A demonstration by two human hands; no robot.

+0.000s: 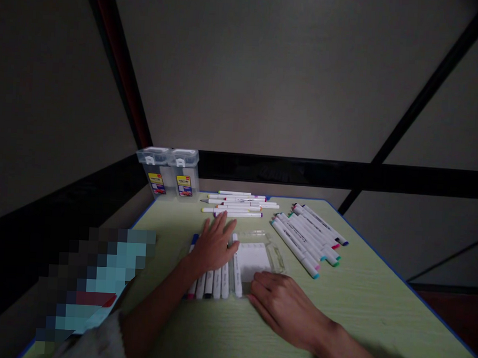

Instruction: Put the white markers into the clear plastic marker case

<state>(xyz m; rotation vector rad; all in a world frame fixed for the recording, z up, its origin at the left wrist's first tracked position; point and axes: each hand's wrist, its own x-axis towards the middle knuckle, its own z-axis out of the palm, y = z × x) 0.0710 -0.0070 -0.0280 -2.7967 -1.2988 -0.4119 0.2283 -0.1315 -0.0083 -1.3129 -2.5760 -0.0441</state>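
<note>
A clear plastic case (257,234) lies opened flat on the table, with several white markers (217,282) side by side in its left part. Over these markers my left hand (216,248) is spread, fingers apart and pointing away from me, its thumb by a single white marker (237,270) near the middle. A white card (254,260) shows in the right part of the case. My right hand (276,304) is closed, with bent fingers and thumb at the front right edge of the case; its grip is partly hidden.
Several loose markers (237,205) lie across the back of the table (376,314). Another group of markers (304,236) lies slanted at the right. Two clear lidded boxes (178,178) stand at the back left by the wall. A pixelated patch covers the left edge.
</note>
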